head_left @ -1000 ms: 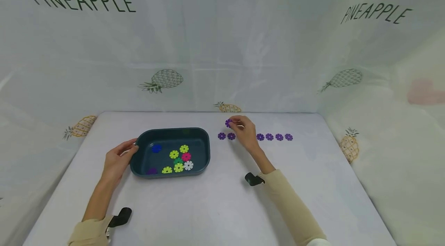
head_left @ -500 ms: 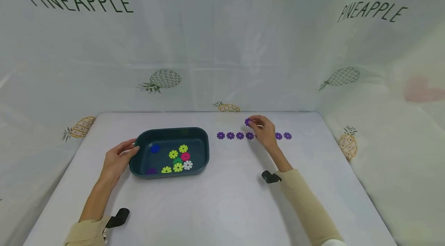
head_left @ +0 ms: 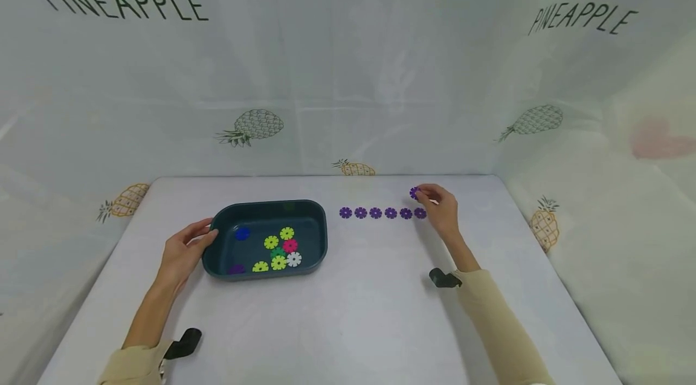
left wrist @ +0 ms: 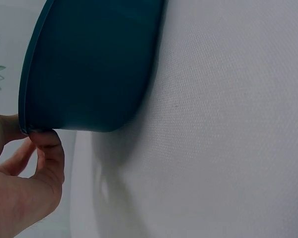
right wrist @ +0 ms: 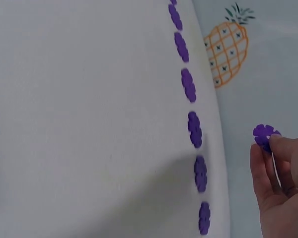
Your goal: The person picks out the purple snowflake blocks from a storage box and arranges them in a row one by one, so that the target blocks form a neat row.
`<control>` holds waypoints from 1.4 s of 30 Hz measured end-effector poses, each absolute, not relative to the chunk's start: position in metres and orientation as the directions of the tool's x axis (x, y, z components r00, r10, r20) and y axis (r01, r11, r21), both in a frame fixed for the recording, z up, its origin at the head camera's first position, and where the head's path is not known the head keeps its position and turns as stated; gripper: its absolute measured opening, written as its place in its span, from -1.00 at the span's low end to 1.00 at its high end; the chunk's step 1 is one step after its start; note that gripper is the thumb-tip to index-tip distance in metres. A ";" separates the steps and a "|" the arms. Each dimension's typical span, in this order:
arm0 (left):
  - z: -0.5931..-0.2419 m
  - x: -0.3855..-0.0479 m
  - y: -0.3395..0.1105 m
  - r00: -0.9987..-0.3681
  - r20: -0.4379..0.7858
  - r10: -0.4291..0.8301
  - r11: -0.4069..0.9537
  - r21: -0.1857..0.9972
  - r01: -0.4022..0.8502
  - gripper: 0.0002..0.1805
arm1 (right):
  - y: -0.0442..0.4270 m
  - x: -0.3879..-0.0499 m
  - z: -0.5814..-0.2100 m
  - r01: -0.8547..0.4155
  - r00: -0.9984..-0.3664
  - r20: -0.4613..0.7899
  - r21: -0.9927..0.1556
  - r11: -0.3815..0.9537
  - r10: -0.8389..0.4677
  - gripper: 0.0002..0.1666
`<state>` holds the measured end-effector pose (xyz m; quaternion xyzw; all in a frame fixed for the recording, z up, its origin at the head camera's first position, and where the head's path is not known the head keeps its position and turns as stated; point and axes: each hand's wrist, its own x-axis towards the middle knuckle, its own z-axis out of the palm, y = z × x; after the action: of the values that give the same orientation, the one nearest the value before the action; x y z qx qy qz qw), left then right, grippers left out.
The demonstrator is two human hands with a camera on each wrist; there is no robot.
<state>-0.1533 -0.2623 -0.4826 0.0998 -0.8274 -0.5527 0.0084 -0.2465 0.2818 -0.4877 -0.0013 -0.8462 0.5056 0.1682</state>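
My left hand (head_left: 182,253) pinches the left rim of a dark teal tray (head_left: 220,273) between thumb and fingers; the left wrist view shows that grip at the tray's edge (left wrist: 25,99). Inside the tray lie yellow flower discs (head_left: 271,242), a pink one (head_left: 290,245), a white one (head_left: 293,259), a green one, a blue one (head_left: 242,233) and a purple one (head_left: 236,268). My right hand (head_left: 443,212) pinches a purple flower disc (right wrist: 264,135) by thumb and fingertips, held above the table's back. A row of purple discs (head_left: 376,213) lies just left of that hand.
The white table (head_left: 337,324) reaches back to a hanging sheet (head_left: 348,71) printed with pineapples. Black wrist cameras (head_left: 185,342) sit on both forearms. The purple row runs near the table's back edge, right of the tray.
My right hand has moved to the right along the purple row, still pinching its disc. It now covers the row's right end. My left hand stays on the tray.
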 end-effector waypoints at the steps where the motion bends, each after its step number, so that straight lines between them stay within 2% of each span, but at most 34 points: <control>1: -0.483 -0.153 -0.262 -0.979 -0.097 -0.177 0.365 0.917 -0.157 -0.36 | 0.286 -0.245 -0.488 -0.152 -0.943 0.274 -0.859 0.489 0.187 -0.75; 11: -0.483 -0.153 -0.261 -0.977 -0.114 -0.180 0.337 0.926 -0.170 -0.34 | 0.326 -0.236 -0.498 -0.012 -0.930 0.185 -0.878 0.479 0.316 -0.70; 19: -0.482 -0.151 -0.262 -0.977 -0.116 -0.179 0.329 0.929 -0.171 -0.34 | 0.348 -0.228 -0.507 0.015 -0.917 0.175 -0.883 0.469 0.358 -0.68; 29: -0.483 -0.152 -0.261 -0.978 -0.107 -0.182 0.321 0.933 -0.162 -0.35 | 0.373 -0.217 -0.512 0.086 -0.898 0.095 -0.920 0.383 0.430 -0.63; 42: -0.483 -0.152 -0.260 -0.977 -0.098 -0.188 0.313 0.937 -0.155 -0.37 | 0.387 -0.215 -0.519 0.162 -0.869 0.099 -0.870 0.467 0.485 -0.66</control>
<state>-0.1517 -0.2603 -0.4828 0.1057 -0.8101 -0.5764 0.0146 -0.2152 0.3867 -0.5194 -0.1927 -0.8395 0.4791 0.1687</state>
